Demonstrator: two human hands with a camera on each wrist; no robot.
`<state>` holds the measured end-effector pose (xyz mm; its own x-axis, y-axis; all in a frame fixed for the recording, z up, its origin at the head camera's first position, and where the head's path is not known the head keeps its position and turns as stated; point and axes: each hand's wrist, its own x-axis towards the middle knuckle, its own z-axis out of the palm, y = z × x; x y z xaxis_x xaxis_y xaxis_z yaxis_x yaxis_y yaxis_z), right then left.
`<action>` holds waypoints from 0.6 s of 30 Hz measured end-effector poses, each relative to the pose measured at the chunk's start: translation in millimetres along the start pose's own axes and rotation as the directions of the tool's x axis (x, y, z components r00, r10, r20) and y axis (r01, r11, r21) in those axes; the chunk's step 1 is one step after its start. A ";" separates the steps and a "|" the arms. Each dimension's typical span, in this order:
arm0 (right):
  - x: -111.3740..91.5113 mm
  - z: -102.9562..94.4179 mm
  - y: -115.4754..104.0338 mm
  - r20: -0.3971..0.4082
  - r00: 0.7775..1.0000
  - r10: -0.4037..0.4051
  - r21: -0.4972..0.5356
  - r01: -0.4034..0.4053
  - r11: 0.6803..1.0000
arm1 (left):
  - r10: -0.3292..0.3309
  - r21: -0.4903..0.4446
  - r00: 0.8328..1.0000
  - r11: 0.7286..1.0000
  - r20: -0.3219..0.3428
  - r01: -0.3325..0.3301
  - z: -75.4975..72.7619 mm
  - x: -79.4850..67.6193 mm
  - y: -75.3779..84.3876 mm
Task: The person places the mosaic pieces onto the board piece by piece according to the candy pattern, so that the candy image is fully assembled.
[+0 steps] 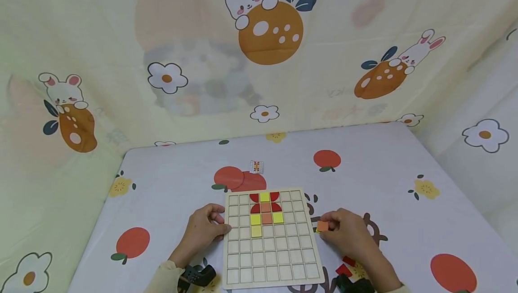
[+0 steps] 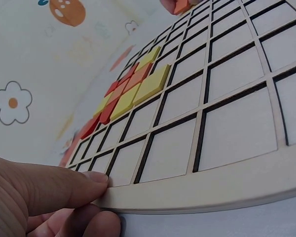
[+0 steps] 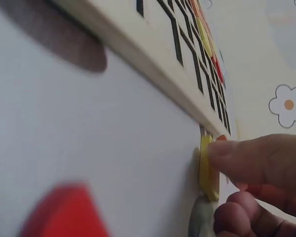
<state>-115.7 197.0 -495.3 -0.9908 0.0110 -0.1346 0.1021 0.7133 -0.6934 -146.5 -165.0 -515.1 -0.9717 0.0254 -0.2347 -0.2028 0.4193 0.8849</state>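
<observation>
A wooden grid board [image 1: 268, 257] lies on the table, with red, orange and yellow tiles [image 1: 266, 218] in some of its upper cells. My left hand [image 1: 205, 225] grips its left edge, the thumb [image 2: 91, 183] on the rim and the other fingers curled at the side. To the right of the board, my right hand [image 1: 347, 228] pinches an orange tile [image 1: 322, 226] between thumb and fingertips. A yellow tile [image 3: 204, 165] lies against the orange one in the right wrist view, close over the tablecloth.
Red tiles [image 1: 344, 269] lie near my right wrist, one blurred red tile [image 3: 66, 212] large in the right wrist view. A small patterned card [image 1: 256, 166] is beyond the board. Printed cloth [image 1: 194, 28] hangs behind and beside the table.
</observation>
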 end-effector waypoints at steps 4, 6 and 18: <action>-0.1 7.9 -13.7 0.004 1.000 0.005 0.026 -0.005 1.000 | 0.002 -0.002 1.000 1.000 0.002 -0.002 -0.8 -0.3 0.5; 0.4 14.0 -21.7 0.010 1.000 -0.009 0.049 0.009 0.999 | 0.002 -0.003 1.000 1.000 0.002 -0.002 -1.0 -0.4 0.5; 6.8 48.2 -56.2 0.084 0.982 -0.168 0.116 0.158 0.981 | -0.006 -0.005 1.000 1.000 0.001 0.006 0.7 -0.1 0.1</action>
<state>-123.9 123.2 -491.4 -0.9830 -0.1677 -0.0754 -0.0457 0.6201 -0.7832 -146.3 -164.3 -515.3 -0.9704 0.0240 -0.2405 -0.2092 0.4147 0.8856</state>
